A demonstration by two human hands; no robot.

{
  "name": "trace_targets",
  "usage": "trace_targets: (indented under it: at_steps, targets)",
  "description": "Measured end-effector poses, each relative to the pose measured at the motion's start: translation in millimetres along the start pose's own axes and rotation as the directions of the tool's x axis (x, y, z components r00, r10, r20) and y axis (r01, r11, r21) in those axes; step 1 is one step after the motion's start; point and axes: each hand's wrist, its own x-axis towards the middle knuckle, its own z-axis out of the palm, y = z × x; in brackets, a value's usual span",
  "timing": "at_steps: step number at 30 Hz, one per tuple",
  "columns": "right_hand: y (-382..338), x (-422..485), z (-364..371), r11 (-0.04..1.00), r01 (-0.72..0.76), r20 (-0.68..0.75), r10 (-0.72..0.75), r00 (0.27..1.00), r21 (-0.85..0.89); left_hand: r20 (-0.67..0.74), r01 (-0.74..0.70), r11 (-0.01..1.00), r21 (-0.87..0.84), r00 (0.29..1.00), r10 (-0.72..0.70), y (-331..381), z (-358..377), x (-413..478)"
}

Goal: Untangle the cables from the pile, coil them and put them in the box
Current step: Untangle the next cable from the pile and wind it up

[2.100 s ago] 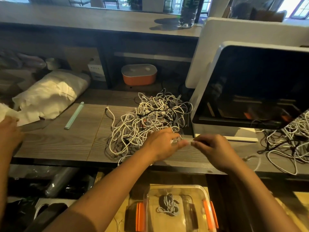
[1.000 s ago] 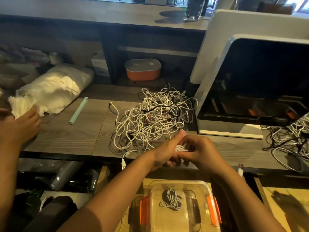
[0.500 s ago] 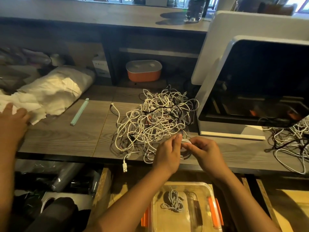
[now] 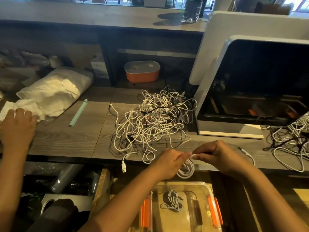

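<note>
Coil off the counter edge, both grips on it.
Left grip [image 4: 168,163] curls round the white cable coil [image 4: 187,171]; right grip [image 4: 217,154] pinches its top loop. Against 0.5 s ago, the coil sits lower, past the counter [image 4: 75,139] front, over the box [image 4: 209,187]; pile [image 4: 153,119] unchanged.

No legible text, labels or nos. anywhere (white carton [image 4: 98,67] at back too blurred to read).
</note>
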Motion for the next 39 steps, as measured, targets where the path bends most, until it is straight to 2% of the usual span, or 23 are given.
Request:
trace_targets:
  at_steps: [2,4,7,9,11,14,17,20,22,24,26,27,29,32,34,36,39]
  targets:
    - [-3.6,-2.9,-3.8,0.992,0.013,0.003,-0.014,1.000,0.124,0.054,-0.098,0.991,-0.088,0.993,0.103,2.0,0.6,-3.3]
    - [-8.9,-7.2,-6.9,0.961,0.034,-0.040,-0.024,0.999,0.275,0.031,-0.152,0.973,-0.173,0.987,0.160,7.4,1.9,-5.3]
    - [-13.6,-8.3,-0.7,0.873,0.066,-0.131,-0.003,0.991,0.484,-0.130,-0.129,0.922,-0.365,0.988,0.087,18.5,4.0,-2.3]
    - [-15.1,-5.2,12.5,0.842,0.060,-0.193,0.053,0.980,0.536,-0.280,-0.089,0.912,-0.401,0.959,-0.030,26.4,6.8,2.6]
    - [-11.6,1.6,32.1,0.880,0.032,-0.243,0.096,0.965,0.474,-0.409,0.008,0.906,-0.422,0.891,-0.198,30.2,8.7,12.1]
    - [-6.0,9.2,71.0,0.974,-0.097,-0.220,0.142,0.965,0.204,-0.533,0.146,0.867,-0.476,0.736,-0.417,27.9,9.3,26.0]
    - [-11.8,7.8,90.9,0.998,-0.053,-0.187,0.050,0.981,-0.014,-0.621,0.256,0.910,-0.328,0.667,-0.411,12.0,8.8,35.1]
    - [-16.4,4.2,87.4,0.961,0.040,-0.035,-0.052,0.998,-0.275,-0.655,0.361,0.905,-0.225,0.631,-0.415,-8.2,3.0,36.1]
    - [-18.9,5.2,76.1,0.929,0.075,0.027,-0.070,0.997,-0.363,-0.657,0.404,0.914,-0.025,0.683,-0.319,-17.6,0.8,35.1]
    - [-17.6,9.1,57.5,0.934,0.061,0.025,-0.056,0.998,-0.352,-0.604,0.362,0.925,0.115,0.765,-0.224,-18.2,2.6,33.7]
    - [-12.6,11.4,35.9,0.941,0.034,-0.058,-0.057,0.997,-0.336,-0.516,0.199,0.977,0.069,0.846,-0.136,-17.1,10.1,31.9]
    - [-7.4,12.1,27.0,0.933,0.065,-0.120,-0.114,0.986,-0.353,-0.469,0.115,0.993,-0.005,0.877,-0.104,-13.5,15.0,28.7]
    - [-1.2,7.6,12.9,0.963,0.125,-0.247,-0.185,0.951,-0.240,-0.406,0.016,0.979,-0.204,0.909,-0.099,-1.1,24.9,22.3]
    - [-3.8,1.2,-1.3,0.974,0.183,-0.350,-0.126,0.928,0.134,-0.260,0.031,0.862,-0.506,0.947,-0.187,16.5,32.6,14.2]
    - [-4.8,1.1,-2.7,0.910,0.162,-0.310,-0.039,0.950,0.382,-0.159,0.049,0.747,-0.663,0.966,-0.204,22.4,32.9,11.9]
    - [-5.1,2.0,6.3,0.795,0.094,-0.252,0.076,0.965,0.600,-0.152,0.029,0.633,-0.774,0.961,-0.230,25.9,31.9,12.3]
    - [-8.5,4.1,33.8,0.659,0.040,-0.237,0.213,0.948,0.751,-0.283,-0.003,0.548,-0.836,0.859,-0.427,26.7,32.0,18.9]
